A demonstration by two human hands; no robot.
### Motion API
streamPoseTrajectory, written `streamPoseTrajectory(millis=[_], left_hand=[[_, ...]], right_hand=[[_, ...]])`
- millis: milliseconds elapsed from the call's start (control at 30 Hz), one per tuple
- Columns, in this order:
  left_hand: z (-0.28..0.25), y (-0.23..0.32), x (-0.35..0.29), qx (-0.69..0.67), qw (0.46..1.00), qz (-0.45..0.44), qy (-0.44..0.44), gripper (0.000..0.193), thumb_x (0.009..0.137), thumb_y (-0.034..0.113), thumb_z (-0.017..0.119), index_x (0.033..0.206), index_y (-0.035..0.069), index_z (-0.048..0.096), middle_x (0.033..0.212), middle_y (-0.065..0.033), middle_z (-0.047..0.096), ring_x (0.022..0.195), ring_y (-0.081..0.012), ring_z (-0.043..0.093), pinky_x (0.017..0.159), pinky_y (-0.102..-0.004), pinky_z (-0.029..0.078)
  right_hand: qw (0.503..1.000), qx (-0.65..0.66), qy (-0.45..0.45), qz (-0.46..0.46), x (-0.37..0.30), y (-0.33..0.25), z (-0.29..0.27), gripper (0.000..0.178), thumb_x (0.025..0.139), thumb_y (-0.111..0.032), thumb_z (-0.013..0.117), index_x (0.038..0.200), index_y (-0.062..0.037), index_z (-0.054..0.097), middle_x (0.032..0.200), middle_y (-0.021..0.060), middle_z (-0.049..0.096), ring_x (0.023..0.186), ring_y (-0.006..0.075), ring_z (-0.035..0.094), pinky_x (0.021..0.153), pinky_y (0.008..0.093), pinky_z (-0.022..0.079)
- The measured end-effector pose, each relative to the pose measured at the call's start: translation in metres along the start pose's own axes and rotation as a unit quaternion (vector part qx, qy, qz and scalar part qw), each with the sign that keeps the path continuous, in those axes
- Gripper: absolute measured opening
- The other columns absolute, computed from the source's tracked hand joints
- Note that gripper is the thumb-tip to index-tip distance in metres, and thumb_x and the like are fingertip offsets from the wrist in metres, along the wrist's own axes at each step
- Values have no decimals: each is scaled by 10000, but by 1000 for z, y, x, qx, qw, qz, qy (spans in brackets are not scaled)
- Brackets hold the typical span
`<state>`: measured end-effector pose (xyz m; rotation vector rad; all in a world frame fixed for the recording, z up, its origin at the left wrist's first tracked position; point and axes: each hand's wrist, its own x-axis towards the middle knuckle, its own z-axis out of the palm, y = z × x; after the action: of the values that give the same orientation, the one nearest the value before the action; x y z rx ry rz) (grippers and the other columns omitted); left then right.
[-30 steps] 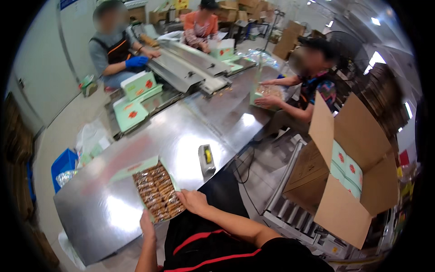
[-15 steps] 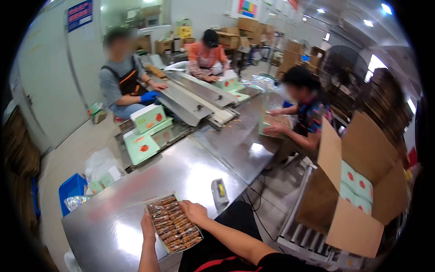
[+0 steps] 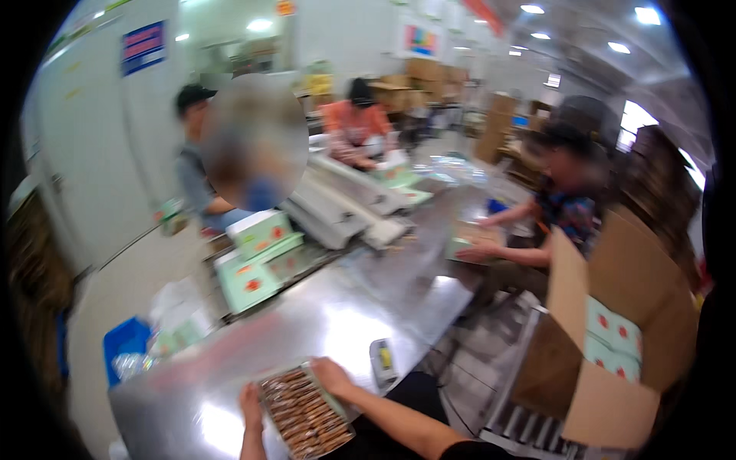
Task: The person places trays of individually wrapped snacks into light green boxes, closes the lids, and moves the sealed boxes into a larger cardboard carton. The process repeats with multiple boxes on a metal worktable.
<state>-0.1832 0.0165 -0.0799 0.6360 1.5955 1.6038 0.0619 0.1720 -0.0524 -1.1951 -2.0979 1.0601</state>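
Observation:
Both my hands hold a shallow light-green box by its opposite sides, at the near edge of the metal table. Rows of brown snack pieces in clear, shiny wrapping fill it, and its top is uncovered. On the left side, the fingers of my left hand press along the wall. My right hand grips the far right corner, with its thumb side toward the snacks. A grey handheld device with a yellow part rests on the table, to the right of my right hand.
The metal table stretches ahead. An open carton with green boxes stands on a roller conveyor at right. Printed green boxes lie at left, beyond a blue bin. Several co-workers sit around, one handling a box.
My view has shifted, so most things sit a little lower in it. The box stays between my hands. At right the co-worker's head has risen and moved rightward.

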Motion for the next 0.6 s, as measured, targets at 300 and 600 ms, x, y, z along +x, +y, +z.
streamPoseTrajectory(millis=[300, 600], left_hand=[[24, 54, 11, 198, 979, -48, -17, 429, 1006, 229, 600, 1309, -75, 591, 1327, -226, 615, 1194, -308, 568, 1047, -413, 427], [19, 13, 19, 8, 999, 29, -37, 255, 994, 114, 558, 1209, -21, 582, 1348, -182, 595, 1158, -246, 618, 1015, -385, 490]], right_hand=[[977, 198, 44, -63, 31, 24, 32, 348, 1016, -201, 585, 1329, -57, 631, 1135, 165, 677, 946, 273, 647, 892, 387, 509], [957, 288, 5, -22, 26, -6, 27, 214, 978, -44, 555, 1101, -54, 730, 1023, 61, 641, 927, 150, 585, 843, 283, 467]])
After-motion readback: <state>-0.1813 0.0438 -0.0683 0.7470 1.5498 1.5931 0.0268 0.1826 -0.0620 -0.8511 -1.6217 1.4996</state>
